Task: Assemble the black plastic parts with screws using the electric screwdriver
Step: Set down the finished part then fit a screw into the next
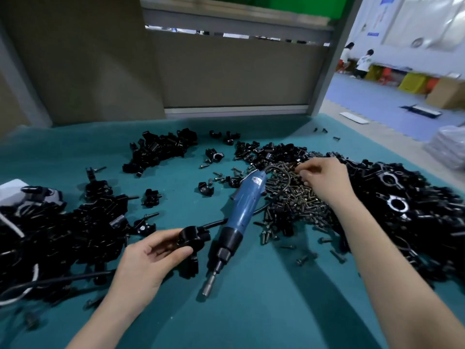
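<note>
Head: left hand (146, 260) grip around black part (192, 236); right hand (324, 177) grip unclear among screws (294, 202)

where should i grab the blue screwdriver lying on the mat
Probably best to take the electric screwdriver by its blue barrel, fingers wrapped from above on its right side: it lies flat, bit toward the person, cord at the far end, and the left hand holds a black part.

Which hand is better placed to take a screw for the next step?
The right hand: it rests on the screw pile, fingertips among the screws, while the left hand holds a black plastic part away from that pile.
</note>
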Demonstrator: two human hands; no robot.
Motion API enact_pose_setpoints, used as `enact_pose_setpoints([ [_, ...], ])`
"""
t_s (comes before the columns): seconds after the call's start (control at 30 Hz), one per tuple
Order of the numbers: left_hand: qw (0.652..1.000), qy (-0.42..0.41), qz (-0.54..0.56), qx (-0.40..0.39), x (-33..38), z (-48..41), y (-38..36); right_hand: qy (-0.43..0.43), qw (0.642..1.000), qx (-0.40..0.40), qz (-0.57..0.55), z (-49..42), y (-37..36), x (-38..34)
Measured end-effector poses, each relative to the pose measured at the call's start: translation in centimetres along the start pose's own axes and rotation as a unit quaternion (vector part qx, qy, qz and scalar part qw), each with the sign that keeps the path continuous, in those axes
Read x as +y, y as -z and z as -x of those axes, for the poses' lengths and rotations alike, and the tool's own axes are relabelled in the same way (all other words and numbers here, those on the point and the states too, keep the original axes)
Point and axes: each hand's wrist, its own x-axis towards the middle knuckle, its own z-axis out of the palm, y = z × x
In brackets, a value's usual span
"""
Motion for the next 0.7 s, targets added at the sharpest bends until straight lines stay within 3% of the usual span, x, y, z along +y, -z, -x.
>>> enact_pose_setpoints([
  [0.2,1.0,0.023,0.018,0.001,-0.2,-0.2,0.0,-0.008,0.997,0.022,0.067,-4.9,-0.5,2.2],
  [0.37,1.0,0.02,0.019,0.006,-0.1,-0.2,-0.3,0.0,0.994,-0.01,0.108,-6.5,-0.5,2.5],
  [0.53,1.0,0.006,0.003,0.01,0.0,-0.3,-0.4,-0.054,0.978,-0.067,0.19,-7.3,-0.4,3.6],
  [0.7,1.0,0.005,0.005,0.013,-0.4,-0.5,-0.2,-0.069,0.971,-0.071,0.219,-7.4,1.0,4.0],
])
